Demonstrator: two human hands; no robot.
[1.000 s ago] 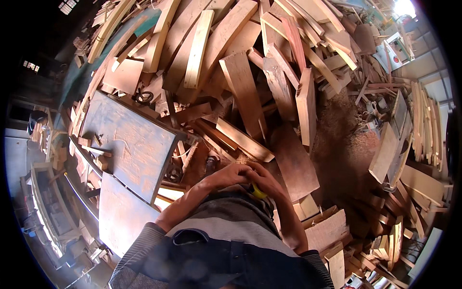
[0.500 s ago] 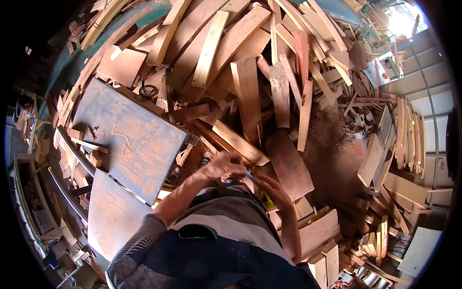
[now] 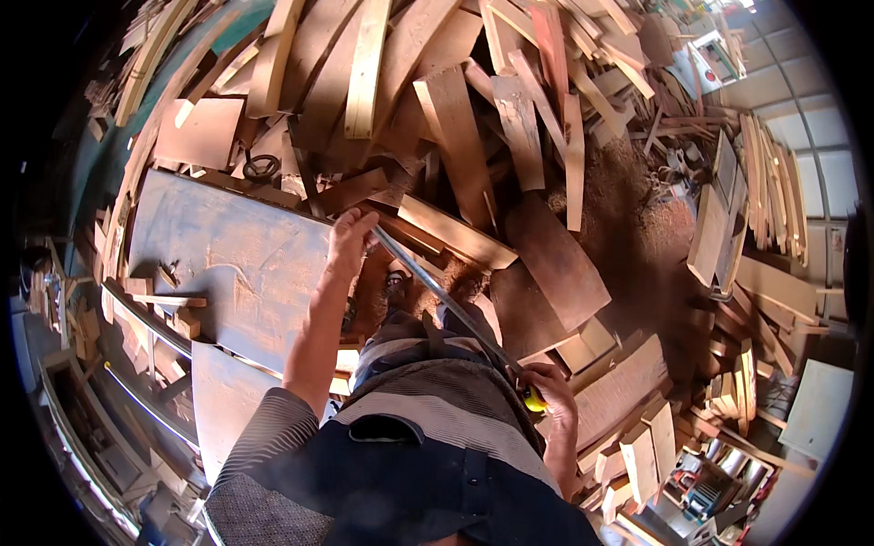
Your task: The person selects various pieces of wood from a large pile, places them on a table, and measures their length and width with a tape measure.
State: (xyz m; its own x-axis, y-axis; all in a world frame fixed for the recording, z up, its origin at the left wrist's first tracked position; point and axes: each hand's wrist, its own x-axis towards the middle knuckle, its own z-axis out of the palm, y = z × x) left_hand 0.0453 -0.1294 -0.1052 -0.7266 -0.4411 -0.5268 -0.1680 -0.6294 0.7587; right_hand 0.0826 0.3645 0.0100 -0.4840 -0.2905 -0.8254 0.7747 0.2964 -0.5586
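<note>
A tape measure stretches in front of my body, its metal blade pulled out in a slanting line. My left hand pinches the blade's far end beside the corner of a dusty flat metal tabletop. At the lower right, my right hand is wrapped round the yellow case, of which only part shows between the fingers. Beyond the blade lies a squared wooden beam. A wide brown board rests to its right.
Long planks lie heaped across the far side. A small handwheel sits behind the tabletop. Sawdust covers the floor at right. Several cut boards are piled by my right arm, and slats lean against the right wall.
My left hand has moved away and left with the blade's end, while my right hand has come lower and right. The blade between them is much longer. The view has shifted.
</note>
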